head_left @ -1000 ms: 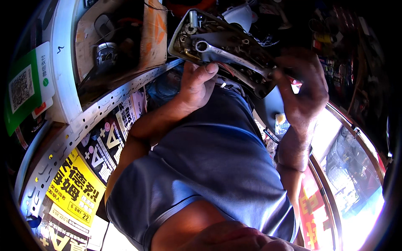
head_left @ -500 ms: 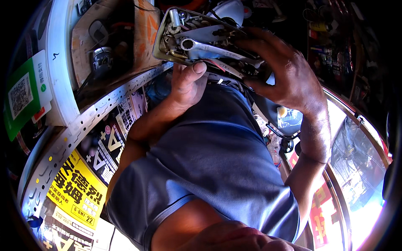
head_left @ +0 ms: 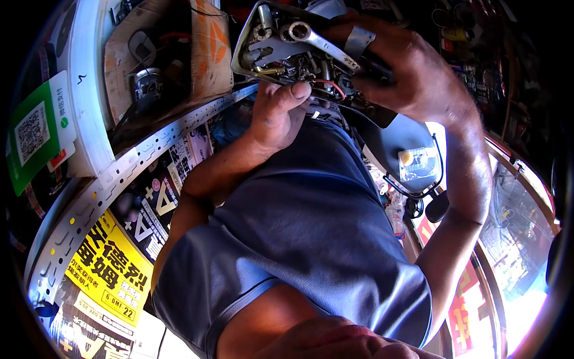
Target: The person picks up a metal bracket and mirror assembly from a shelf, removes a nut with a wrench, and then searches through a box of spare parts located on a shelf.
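My left hand [head_left: 278, 116] supports an open oblong metal tin [head_left: 239, 46] from the near side, its thumb against the near rim and its other fingers hidden below. Hardware fills the tin: a ring-ended wrench [head_left: 323, 45] on top, a silver socket [head_left: 265, 17], a flat grey plate [head_left: 280, 49], small bolts and a thin red piece [head_left: 335, 88]. My right hand [head_left: 421, 78] reaches over the tin's right end with fingers and thumb curled inward. A shiny flat metal piece [head_left: 360, 42] shows between them; what exactly they grip is unclear.
Left of the tin stands a cardboard box [head_left: 212, 51] behind a perforated white metal rail [head_left: 134, 160]. A green card [head_left: 36, 134] hangs at the far left, above a yellow poster [head_left: 110, 260]. Below my right wrist is a rounded dark-grey object [head_left: 388, 140]; shelves of goods lie beyond.
The tin has shifted slightly up and right with my left hand. The wrench has moved upward within it, uncovering small hardware. My right hand has risen, its thumb closer to its fingers.
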The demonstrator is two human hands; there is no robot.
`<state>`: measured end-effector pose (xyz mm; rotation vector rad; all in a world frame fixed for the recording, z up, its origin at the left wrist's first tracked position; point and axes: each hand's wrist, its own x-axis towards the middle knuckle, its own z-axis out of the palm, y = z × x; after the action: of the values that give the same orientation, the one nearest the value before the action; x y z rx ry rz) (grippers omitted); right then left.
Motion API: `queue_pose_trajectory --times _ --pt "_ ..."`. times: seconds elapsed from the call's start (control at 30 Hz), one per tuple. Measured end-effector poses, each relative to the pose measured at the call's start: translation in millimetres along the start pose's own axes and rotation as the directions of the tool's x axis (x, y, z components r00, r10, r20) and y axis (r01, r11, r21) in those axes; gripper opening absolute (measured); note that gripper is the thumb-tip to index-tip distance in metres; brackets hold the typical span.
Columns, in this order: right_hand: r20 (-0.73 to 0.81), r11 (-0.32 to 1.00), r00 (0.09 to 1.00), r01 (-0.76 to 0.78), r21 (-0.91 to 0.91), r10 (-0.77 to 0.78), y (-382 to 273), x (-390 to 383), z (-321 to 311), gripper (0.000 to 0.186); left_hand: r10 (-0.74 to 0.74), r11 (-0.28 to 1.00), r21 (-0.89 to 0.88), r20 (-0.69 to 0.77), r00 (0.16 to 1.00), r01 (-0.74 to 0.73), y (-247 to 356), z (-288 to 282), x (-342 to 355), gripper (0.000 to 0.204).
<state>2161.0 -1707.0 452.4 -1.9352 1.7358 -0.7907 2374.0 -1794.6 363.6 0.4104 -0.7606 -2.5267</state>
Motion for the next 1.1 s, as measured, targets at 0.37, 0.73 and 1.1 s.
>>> queue_pose_trajectory --times 0.37,0.73,1.1 --pt "0.17 0.969 0.98 0.057 0.242 -0.1 -29 20 -45 0.044 -0.058 0.994 -0.09 0.045 0.997 0.062 7 -4 -8 0.057" --pt "-0.024 0.96 1.0 -0.012 -0.281 0.005 -41 -5 -14 0.042 0.073 0.996 0.044 0.09 0.993 -0.078 1 -9 -15 0.061" --pt "-0.179 0.929 0.979 0.028 -0.369 -0.101 -63 -23 -17 0.028 0.052 0.999 -0.001 0.098 0.994 -0.052 1 -18 -21 0.055"
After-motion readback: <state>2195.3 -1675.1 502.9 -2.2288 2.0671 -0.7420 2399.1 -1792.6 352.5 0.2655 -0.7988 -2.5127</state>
